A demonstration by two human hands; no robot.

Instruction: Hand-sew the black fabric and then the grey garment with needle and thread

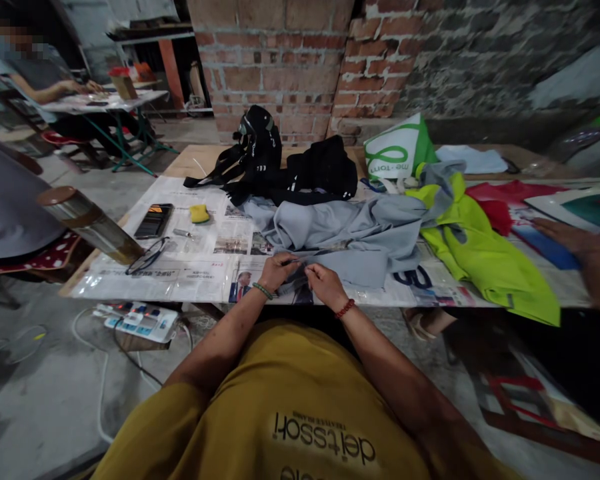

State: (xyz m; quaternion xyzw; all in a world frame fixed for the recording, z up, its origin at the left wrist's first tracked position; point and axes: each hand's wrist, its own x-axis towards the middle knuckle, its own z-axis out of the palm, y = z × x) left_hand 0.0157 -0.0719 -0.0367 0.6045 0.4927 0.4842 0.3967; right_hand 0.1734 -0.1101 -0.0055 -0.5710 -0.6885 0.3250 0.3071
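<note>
Close together at the table's front edge, my two hands are both closed in a pinch. My left hand (277, 272) has thumb and fingertips together, and my right hand (325, 283) pinches just across a small gap. Whatever lies between the fingertips is too small and dim to name. Just beyond the hands a crumpled grey garment (340, 223) spreads over the newspaper, its near edge reaching close to my fingers. A yellow-green garment (485, 247) adjoins it on the right.
On the table's left are a phone (153, 221), a yellow sponge (199, 213), glasses (149, 256) and a tall bottle (93, 223). Black bags (260, 143) and a green-white bag (400, 150) stand behind. At right, another person's hand (563, 240) is near an iron (580, 207). A power strip (137, 321) sits below.
</note>
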